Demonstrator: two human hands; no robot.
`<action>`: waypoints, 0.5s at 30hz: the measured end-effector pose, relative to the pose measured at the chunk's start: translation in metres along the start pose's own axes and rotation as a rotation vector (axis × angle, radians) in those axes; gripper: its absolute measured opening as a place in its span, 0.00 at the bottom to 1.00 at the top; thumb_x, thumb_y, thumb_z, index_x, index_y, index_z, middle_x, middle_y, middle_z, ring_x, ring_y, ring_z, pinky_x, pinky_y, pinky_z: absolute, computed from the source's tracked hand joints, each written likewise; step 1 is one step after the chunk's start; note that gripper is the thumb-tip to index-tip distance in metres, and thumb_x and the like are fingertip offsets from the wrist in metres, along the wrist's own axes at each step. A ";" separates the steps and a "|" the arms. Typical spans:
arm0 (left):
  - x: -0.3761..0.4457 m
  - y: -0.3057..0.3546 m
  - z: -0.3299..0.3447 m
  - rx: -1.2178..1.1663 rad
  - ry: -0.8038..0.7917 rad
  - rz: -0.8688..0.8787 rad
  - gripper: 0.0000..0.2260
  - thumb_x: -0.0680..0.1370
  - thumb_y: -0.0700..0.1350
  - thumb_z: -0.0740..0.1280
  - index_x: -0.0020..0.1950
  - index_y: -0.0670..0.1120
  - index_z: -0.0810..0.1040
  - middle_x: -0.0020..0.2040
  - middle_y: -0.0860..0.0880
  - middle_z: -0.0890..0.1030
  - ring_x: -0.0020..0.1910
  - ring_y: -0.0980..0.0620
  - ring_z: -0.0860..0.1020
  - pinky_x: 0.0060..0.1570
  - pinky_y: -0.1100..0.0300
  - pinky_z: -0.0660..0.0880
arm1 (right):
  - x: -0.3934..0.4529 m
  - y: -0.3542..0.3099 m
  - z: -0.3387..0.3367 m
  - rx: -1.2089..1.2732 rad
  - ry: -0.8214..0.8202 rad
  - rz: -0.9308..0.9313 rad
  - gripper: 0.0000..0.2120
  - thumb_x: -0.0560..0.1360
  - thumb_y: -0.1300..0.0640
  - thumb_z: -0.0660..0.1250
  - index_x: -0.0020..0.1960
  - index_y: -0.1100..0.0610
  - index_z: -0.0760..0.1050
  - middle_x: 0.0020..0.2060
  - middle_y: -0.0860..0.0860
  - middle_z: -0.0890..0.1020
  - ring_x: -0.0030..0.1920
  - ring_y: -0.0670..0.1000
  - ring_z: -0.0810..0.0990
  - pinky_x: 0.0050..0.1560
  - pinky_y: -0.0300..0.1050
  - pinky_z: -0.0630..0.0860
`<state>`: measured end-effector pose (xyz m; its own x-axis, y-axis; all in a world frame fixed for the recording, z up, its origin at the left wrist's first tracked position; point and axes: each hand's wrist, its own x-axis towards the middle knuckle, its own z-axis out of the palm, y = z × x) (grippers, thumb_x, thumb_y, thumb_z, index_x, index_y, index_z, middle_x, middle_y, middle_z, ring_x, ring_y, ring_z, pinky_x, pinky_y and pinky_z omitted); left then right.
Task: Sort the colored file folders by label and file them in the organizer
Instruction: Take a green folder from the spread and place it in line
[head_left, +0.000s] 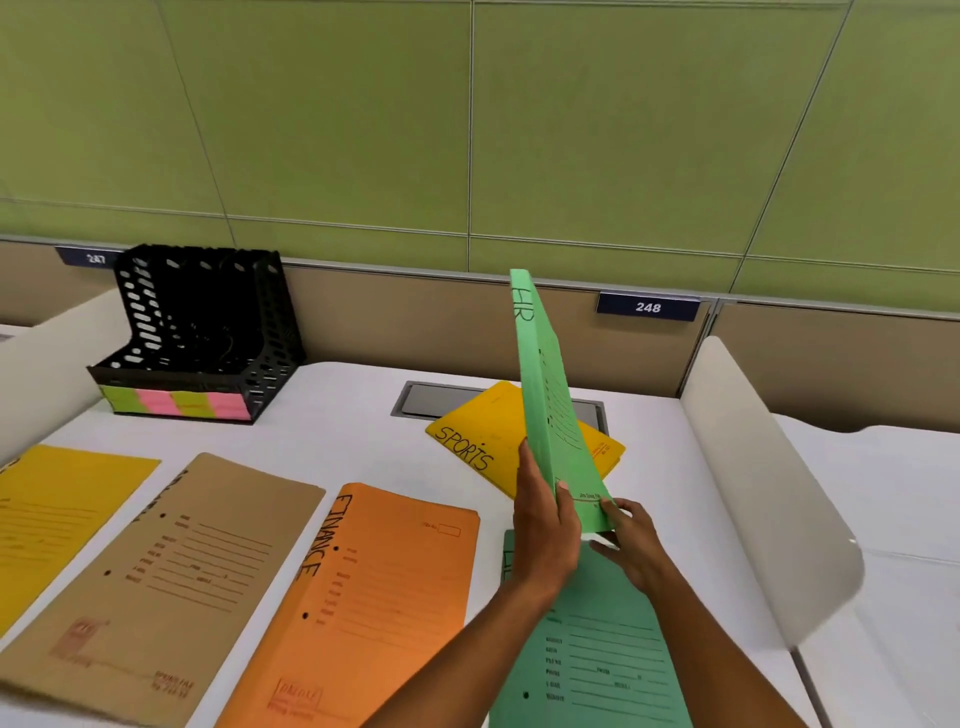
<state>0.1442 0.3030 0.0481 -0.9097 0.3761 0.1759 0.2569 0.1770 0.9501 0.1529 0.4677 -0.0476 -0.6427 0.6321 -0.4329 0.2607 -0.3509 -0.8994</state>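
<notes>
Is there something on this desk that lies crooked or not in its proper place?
Yes. The yellow SPORTS folder lies turned at an angle, apart from the row of folders at the front, and partly covers the grey cable hatch in the desk. The orange FINANCE folder and its neighbours lie roughly parallel. Nothing looks damaged or spilled.

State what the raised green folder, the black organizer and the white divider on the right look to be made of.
Raised green folder: thin matte card, apparently; it stands stiff on edge, printed with form lines.
Black organizer: probably moulded plastic, slightly glossy, its walls pierced with regular oval slots.
White divider: smooth rigid panel with a rounded corner and soft sheen; plastic or coated board, I cannot tell which.
</notes>
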 end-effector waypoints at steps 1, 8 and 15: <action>-0.011 0.001 -0.004 -0.003 -0.013 0.021 0.28 0.84 0.45 0.55 0.80 0.51 0.42 0.80 0.53 0.52 0.76 0.53 0.58 0.70 0.62 0.65 | -0.010 0.004 0.000 0.010 0.006 -0.001 0.12 0.80 0.55 0.64 0.60 0.60 0.70 0.56 0.61 0.79 0.59 0.61 0.78 0.53 0.58 0.79; -0.076 0.005 -0.038 -0.026 -0.070 0.082 0.28 0.84 0.46 0.55 0.80 0.52 0.44 0.80 0.52 0.54 0.77 0.55 0.58 0.74 0.52 0.63 | -0.084 0.027 -0.013 0.056 0.026 -0.016 0.11 0.78 0.53 0.66 0.52 0.62 0.73 0.56 0.63 0.76 0.58 0.64 0.78 0.52 0.59 0.80; -0.126 0.014 -0.055 -0.058 -0.096 0.129 0.27 0.84 0.47 0.55 0.80 0.52 0.45 0.78 0.51 0.59 0.74 0.55 0.64 0.72 0.54 0.66 | -0.150 0.043 -0.045 0.068 0.079 -0.073 0.15 0.78 0.53 0.67 0.58 0.63 0.73 0.56 0.62 0.78 0.58 0.62 0.77 0.49 0.55 0.80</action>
<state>0.2446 0.2081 0.0534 -0.8344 0.4776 0.2750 0.3479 0.0696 0.9349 0.2930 0.3885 -0.0235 -0.5986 0.7092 -0.3724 0.1641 -0.3464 -0.9236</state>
